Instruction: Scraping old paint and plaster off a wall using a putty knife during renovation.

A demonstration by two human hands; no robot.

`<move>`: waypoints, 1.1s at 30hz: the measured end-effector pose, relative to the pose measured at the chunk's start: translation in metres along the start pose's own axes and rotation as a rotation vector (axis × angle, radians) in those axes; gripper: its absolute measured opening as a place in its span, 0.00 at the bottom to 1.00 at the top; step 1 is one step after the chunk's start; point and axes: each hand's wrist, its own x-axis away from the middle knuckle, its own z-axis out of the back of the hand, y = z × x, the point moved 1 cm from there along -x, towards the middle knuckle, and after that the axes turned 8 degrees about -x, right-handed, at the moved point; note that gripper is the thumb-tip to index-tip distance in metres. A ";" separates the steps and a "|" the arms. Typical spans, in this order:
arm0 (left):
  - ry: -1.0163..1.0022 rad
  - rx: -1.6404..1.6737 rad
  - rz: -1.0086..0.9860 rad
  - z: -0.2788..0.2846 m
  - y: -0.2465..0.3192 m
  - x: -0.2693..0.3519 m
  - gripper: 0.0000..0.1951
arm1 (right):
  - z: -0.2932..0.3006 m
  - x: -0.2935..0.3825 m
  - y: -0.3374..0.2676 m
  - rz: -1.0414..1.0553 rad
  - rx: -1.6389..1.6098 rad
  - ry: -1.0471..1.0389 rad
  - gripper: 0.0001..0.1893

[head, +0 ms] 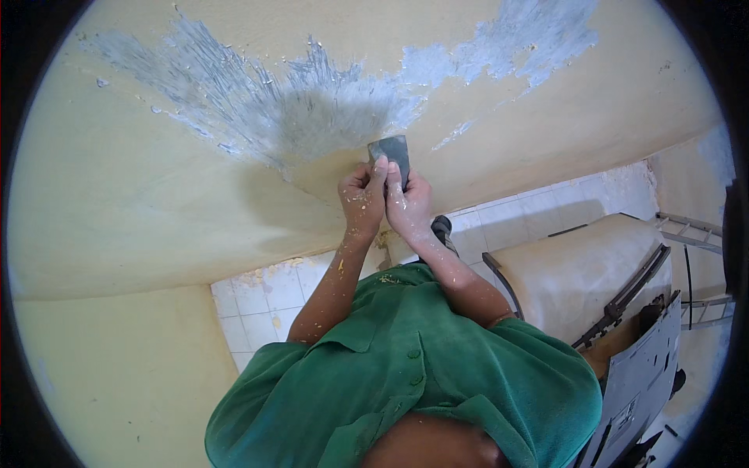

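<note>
Both hands meet in front of my chest around one flat, dark grey metal scraper blade point(389, 151). My left hand point(363, 196) pinches it from the left, thumb on its face. My right hand point(412, 202) grips the other side with its thumb laid along the blade. Paint flecks dot both hands and forearms. Beyond the blade is a yellow painted wall point(480, 146). A ragged grey-blue patch of exposed surface point(327, 111) spreads across it, with jagged, streaked edges. The blade's far edge lies close to the patch's lower border; contact cannot be made out.
Pale floor tiles point(257, 307) carry paint flakes along the wall's foot. To the right stand a piece of furniture with a cream curved panel point(576, 254) and a grey metal panel point(635, 374). Behind them is a metal ladder point(693, 231). My dark shoe point(442, 225) shows below my hands.
</note>
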 end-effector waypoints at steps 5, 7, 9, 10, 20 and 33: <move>-0.033 0.009 0.014 -0.005 0.019 -0.005 0.18 | -0.002 -0.002 -0.015 0.044 0.055 0.042 0.19; -0.039 0.065 0.037 -0.007 0.020 -0.003 0.18 | -0.002 -0.007 -0.019 0.032 -0.013 0.034 0.19; -0.034 -0.007 0.076 -0.008 0.009 -0.001 0.18 | 0.004 -0.002 -0.006 0.020 0.034 0.048 0.20; -0.033 -0.005 0.071 -0.006 0.001 -0.001 0.18 | 0.006 0.000 -0.002 0.006 0.079 0.062 0.20; -0.044 0.172 0.161 -0.008 -0.007 0.000 0.15 | 0.007 0.000 -0.005 -0.021 0.112 0.063 0.19; -0.009 0.186 0.145 -0.012 -0.005 0.000 0.14 | 0.004 -0.003 -0.002 0.013 0.071 0.067 0.20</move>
